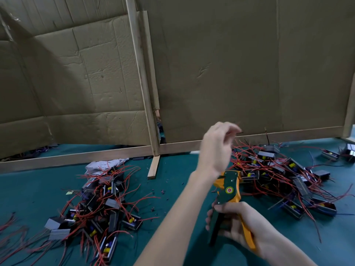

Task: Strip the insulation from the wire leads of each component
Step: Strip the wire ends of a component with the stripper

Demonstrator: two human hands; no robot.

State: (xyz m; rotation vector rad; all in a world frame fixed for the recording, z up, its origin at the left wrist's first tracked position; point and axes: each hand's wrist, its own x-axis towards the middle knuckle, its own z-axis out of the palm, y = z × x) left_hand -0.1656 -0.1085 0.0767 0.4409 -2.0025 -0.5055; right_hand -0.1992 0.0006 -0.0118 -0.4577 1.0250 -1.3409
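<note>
The right hand (236, 225) grips the wire stripper (229, 186), and just beyond it the blurred left hand (215, 148) curls, its hold untellable, over light components (292, 166) probably best held by their rigid bodies, not their floppy leads.

**Bench surroundings, located from the wooden upright post (143, 83)**
Left of the post stands a creased cardboard panel (76, 73); right of it stands a larger, smoother cardboard sheet (249, 64). A wooden bottom rail (76, 157) runs leftward from the post's base. A short wooden foot block (153, 168) projects from that base toward the viewer and lies flat on the teal table covering (38, 189). A crumpled pale cloth (103, 166) lies on the covering left of the foot block, near the rail.
</note>
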